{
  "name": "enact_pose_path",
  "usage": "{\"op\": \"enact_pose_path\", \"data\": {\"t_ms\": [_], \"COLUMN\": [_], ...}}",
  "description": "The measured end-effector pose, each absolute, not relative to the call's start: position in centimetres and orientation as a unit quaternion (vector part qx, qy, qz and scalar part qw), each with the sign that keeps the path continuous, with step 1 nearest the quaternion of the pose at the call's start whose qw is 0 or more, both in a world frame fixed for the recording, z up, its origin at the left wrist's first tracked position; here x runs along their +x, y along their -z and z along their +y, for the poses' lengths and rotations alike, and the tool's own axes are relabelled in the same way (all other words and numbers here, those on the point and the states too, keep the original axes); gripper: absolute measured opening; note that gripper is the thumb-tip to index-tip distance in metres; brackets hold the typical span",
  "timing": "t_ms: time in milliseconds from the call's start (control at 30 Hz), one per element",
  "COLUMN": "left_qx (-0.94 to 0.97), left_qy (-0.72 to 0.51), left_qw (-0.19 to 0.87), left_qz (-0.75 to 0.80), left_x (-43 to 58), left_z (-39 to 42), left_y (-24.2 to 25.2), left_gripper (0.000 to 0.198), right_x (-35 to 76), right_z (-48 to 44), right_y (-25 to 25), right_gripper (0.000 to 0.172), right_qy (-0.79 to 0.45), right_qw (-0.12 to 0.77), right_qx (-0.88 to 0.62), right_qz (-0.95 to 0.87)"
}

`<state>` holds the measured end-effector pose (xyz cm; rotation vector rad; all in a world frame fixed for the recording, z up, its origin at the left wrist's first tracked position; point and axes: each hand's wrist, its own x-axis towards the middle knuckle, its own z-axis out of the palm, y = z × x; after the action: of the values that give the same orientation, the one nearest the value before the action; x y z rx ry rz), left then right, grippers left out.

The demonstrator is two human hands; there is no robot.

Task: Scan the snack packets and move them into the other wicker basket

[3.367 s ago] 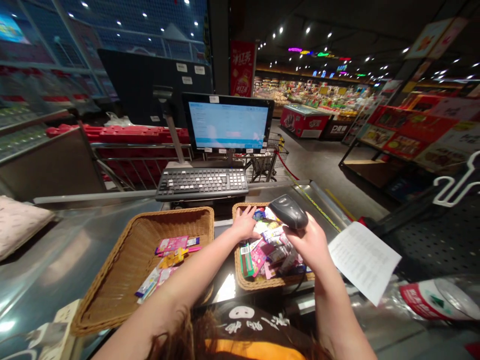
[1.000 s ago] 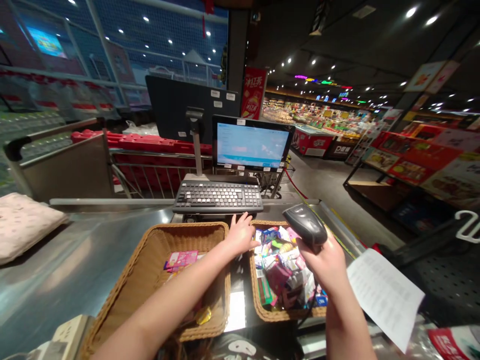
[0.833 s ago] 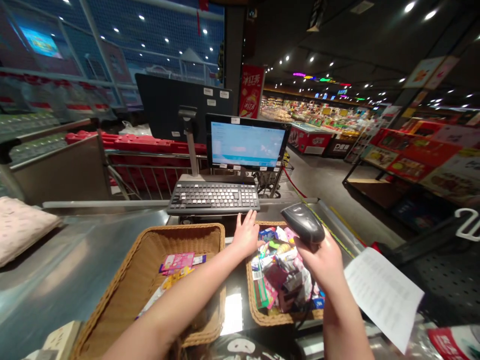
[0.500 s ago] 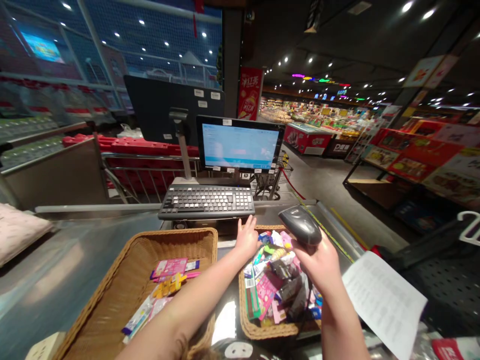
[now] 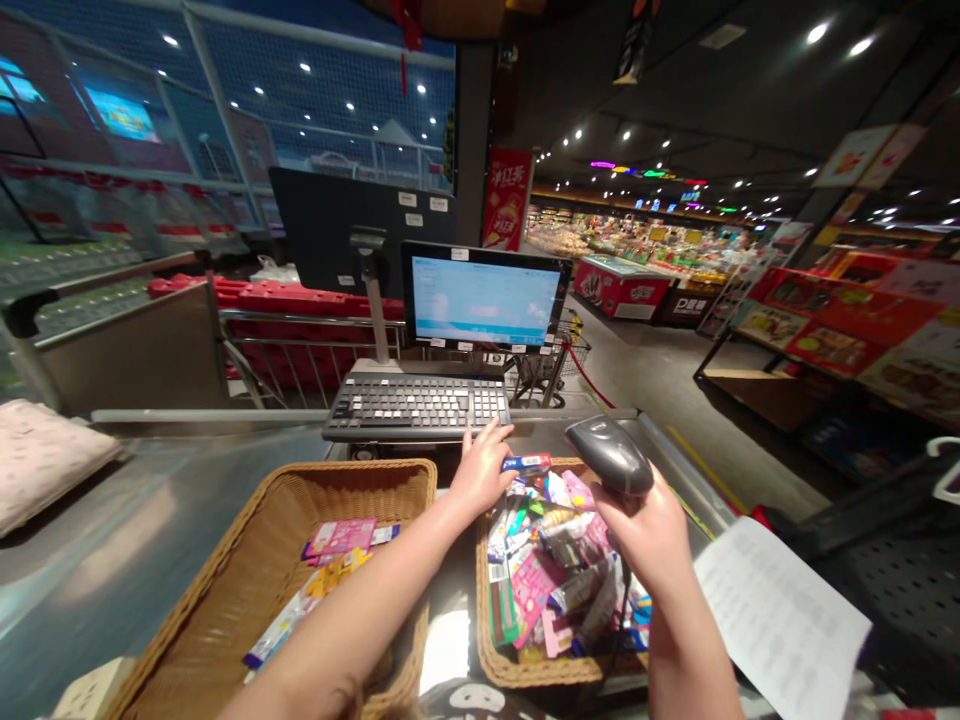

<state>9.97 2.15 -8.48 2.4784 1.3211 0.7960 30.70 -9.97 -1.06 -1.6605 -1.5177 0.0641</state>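
My right hand (image 5: 649, 530) is closed round the grip of a grey barcode scanner (image 5: 609, 455), held above the right wicker basket (image 5: 501, 664), which is heaped with several small snack packets (image 5: 551, 565). My left hand (image 5: 480, 470) is at the basket's far rim, pinching a small blue packet (image 5: 526, 464) lifted just above the heap. The left wicker basket (image 5: 225, 590) holds a few flat packets (image 5: 341, 537), pink and yellow.
A black keyboard (image 5: 416, 405) and lit till screen (image 5: 486, 300) stand behind the baskets on the steel counter (image 5: 135, 540). A printed sheet (image 5: 784, 620) lies at the right. Red carts (image 5: 300, 300), a pale cushion (image 5: 45, 465) and shop shelves (image 5: 840, 320) surround the till.
My left hand, which rested on the packets at the basket's far edge, now holds a small blue packet raised above them. The scanner stays in my right hand. The camera has tilted slightly.
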Motion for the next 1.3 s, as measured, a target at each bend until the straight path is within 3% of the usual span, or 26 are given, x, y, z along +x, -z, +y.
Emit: {"op": "enact_pose_path", "data": {"t_ms": [433, 667, 900, 1300], "left_qx": [0.826, 0.815, 0.809, 0.794], "left_qy": [-0.378, -0.386, -0.389, -0.380], "left_qw": [-0.094, -0.129, -0.159, -0.167], "left_qz": [0.408, 0.412, 0.411, 0.445], "left_x": [3.8, 0.9, -1.5, -5.9], "left_z": [-0.4, -1.0, -1.7, -2.6], "left_y": [0.6, -0.6, -1.9, -1.7], "left_gripper": [0.004, 0.006, 0.009, 0.009], "right_x": [27.3, 24.7, 22.4, 18.4], "right_z": [-12.3, -14.2, -15.4, -15.0], "right_y": [-0.4, -0.7, -0.8, -0.3], "right_gripper": [0.041, 0.041, 0.056, 0.053], "right_qy": [0.011, -0.003, -0.030, -0.025], "right_qw": [0.450, 0.449, 0.452, 0.431], "right_qx": [-0.602, -0.581, -0.576, -0.518], "right_qz": [-0.660, -0.679, -0.681, -0.739]}}
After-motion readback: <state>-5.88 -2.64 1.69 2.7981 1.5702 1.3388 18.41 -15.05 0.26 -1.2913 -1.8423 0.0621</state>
